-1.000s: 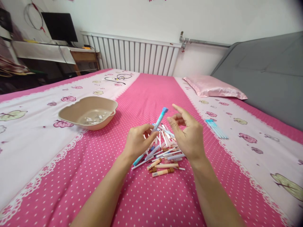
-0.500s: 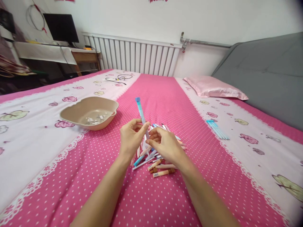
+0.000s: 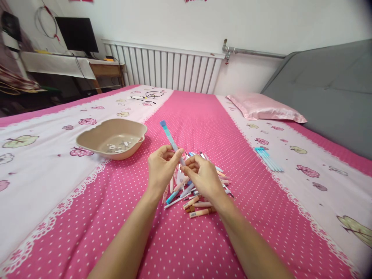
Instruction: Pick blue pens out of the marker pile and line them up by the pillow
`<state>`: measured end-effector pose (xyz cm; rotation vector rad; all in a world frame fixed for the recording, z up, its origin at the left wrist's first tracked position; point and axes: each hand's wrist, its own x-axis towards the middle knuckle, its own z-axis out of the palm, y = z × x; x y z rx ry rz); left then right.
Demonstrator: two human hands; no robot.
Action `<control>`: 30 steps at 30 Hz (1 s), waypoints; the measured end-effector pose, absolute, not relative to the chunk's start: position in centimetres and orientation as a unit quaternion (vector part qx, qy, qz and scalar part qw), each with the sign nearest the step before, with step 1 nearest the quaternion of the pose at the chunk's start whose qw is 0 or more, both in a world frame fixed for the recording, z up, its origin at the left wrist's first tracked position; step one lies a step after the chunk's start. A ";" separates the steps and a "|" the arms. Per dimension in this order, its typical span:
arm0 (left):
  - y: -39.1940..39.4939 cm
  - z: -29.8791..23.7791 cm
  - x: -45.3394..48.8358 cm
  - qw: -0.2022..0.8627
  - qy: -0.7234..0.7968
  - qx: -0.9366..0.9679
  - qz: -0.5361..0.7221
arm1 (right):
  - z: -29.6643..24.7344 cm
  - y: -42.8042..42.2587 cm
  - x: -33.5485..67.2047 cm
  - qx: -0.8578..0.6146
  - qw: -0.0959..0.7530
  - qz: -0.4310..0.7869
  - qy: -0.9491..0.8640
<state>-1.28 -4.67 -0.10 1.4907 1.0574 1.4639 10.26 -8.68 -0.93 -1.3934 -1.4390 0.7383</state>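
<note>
My left hand (image 3: 161, 167) pinches a blue-capped pen (image 3: 169, 137) that points up and to the left. My right hand (image 3: 202, 177) is closed on the lower part of the same pen, its fingertips meeting those of the left. Both hands hover over a pile of pens (image 3: 197, 193) on the pink dotted bedspread, blue, white and orange ones mixed. A tan bowl (image 3: 87, 139) with small white bits inside sits to the left. A neat bundle of light blue pens (image 3: 267, 159) lies to the right.
A pink pillow (image 3: 266, 108) lies at the far right beside a grey headboard (image 3: 328, 93). A black cable (image 3: 148, 95) rests at the far end of the bed. A white radiator (image 3: 165, 69) and a desk with a monitor (image 3: 77, 35) stand behind.
The pen tip swung from pointing up-right to up-left. My right hand, open a second ago, has closed onto the pen beside my left hand.
</note>
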 end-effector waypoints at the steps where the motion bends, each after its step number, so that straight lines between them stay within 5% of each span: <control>1: -4.7 -0.1 -1.3 0.398 0.412 0.582 0.577 | -0.9 -8.7 10.3 -0.571 0.484 0.301 -0.590; 30: -2.7 1.6 -4.7 0.465 0.389 0.378 0.700 | -1.2 -8.9 10.0 -0.583 0.459 0.264 -0.616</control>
